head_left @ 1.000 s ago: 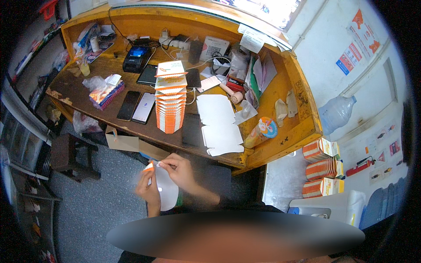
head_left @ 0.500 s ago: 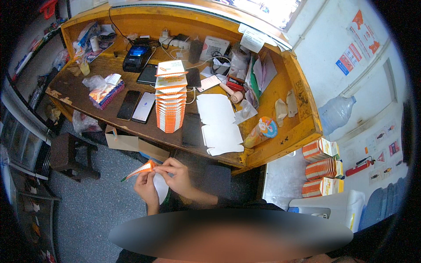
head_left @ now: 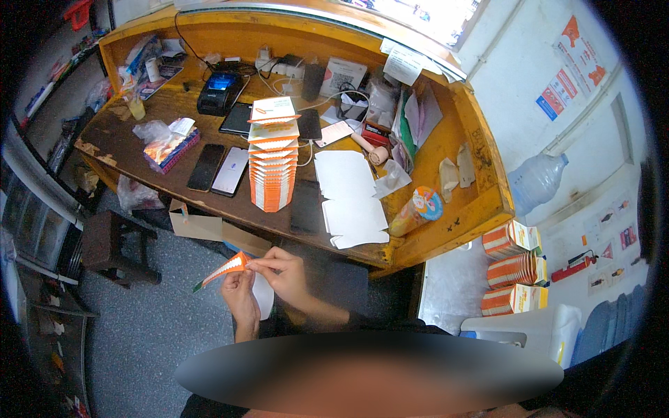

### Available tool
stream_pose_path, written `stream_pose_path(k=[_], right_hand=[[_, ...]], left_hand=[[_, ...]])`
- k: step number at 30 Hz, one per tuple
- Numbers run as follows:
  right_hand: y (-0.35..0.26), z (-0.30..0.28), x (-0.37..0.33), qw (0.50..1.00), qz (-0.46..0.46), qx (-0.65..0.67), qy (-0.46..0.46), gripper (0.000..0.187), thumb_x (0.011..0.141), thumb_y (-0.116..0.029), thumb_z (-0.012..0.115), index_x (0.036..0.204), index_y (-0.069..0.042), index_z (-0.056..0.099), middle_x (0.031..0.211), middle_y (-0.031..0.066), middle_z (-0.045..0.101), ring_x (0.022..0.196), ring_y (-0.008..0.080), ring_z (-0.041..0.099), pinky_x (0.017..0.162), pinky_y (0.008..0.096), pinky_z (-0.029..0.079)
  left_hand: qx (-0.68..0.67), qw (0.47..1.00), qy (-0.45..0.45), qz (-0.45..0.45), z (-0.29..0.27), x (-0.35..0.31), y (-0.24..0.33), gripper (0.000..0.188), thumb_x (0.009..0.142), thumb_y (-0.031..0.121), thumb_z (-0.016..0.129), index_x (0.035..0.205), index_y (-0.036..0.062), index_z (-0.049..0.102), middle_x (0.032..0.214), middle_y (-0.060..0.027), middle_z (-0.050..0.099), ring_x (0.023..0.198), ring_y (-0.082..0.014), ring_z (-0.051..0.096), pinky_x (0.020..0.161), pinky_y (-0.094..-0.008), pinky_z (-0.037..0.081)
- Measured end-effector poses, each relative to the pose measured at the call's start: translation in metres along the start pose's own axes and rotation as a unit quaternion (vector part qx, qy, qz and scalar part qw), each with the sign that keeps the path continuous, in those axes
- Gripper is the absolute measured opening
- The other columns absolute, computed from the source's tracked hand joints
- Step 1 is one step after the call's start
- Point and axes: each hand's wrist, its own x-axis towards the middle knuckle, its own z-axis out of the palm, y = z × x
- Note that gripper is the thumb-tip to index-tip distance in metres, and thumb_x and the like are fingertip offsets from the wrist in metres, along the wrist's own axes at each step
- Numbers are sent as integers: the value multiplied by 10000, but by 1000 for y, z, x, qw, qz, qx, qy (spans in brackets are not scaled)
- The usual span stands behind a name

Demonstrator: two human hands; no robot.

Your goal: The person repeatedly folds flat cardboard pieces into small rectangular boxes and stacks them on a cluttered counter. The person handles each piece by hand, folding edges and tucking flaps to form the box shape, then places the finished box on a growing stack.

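In front of the desk, both my hands hold an orange-and-white printed paper carton (head_left: 228,267), partly folded, with a green tip pointing left. My left hand (head_left: 240,301) is closed on its lower side, thumb and fingers pressed together. My right hand (head_left: 284,279) pinches the upper right corner of the same carton. A white panel (head_left: 263,296) hangs below, between the hands; it looks like part of the carton. Past the hands, a tall nested stack of orange-and-white cartons (head_left: 273,182) stands on the desk. Flat white carton blanks (head_left: 354,217) lie to its right.
Two phones (head_left: 228,172) lie left of the stack on the wooden desk (head_left: 132,155). Behind them sits a black card machine (head_left: 219,92). A colourful cup (head_left: 417,210) is at the right. More carton stacks (head_left: 512,268) rest on a metal surface; a dark stool (head_left: 115,244) stands left.
Both hands have shifted slightly to the right with the carton. My right fingers now lie straighter along its corner, and less of the white panel shows.
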Motion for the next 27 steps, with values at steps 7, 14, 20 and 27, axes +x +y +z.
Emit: stream_pose_path(k=[7, 14, 20, 27], right_hand=[[7, -6, -2, 987, -140, -74, -8, 190, 759, -42, 721, 937, -94, 762, 728, 71, 609, 665, 189, 599, 574, 298, 466], [4, -4, -9, 998, -61, -7, -18, 231, 754, -7, 717, 967, -88, 758, 717, 79, 587, 649, 188, 578, 569, 295, 449], [4, -10, -6, 994, -87, 15, -61, 274, 750, 7, 705, 1008, -79, 743, 742, 78, 584, 659, 195, 574, 558, 302, 442], [3, -15, -3, 955, -222, -186, -60, 278, 711, 11, 684, 964, -88, 738, 780, 57, 615, 683, 225, 604, 580, 333, 514]], left_hand=[[-21, 1000, 10, 6, 1, -4, 1, 146, 881, -31, 609, 1026, -35, 624, 988, -91, 659, 873, -120, 624, 752, -234, 513], [5, 1000, -6, 25, -2, -4, -2, 200, 852, -65, 608, 1049, -38, 617, 992, -84, 657, 878, -117, 617, 746, -226, 496], [-2, 1000, 7, 28, 6, -9, 0, 177, 853, -62, 610, 1028, -35, 617, 983, -76, 656, 887, -122, 619, 785, -240, 502], [150, 988, 15, 46, -14, -5, 2, 226, 858, -32, 619, 1082, -40, 590, 1024, -87, 653, 898, -139, 630, 792, -258, 518]])
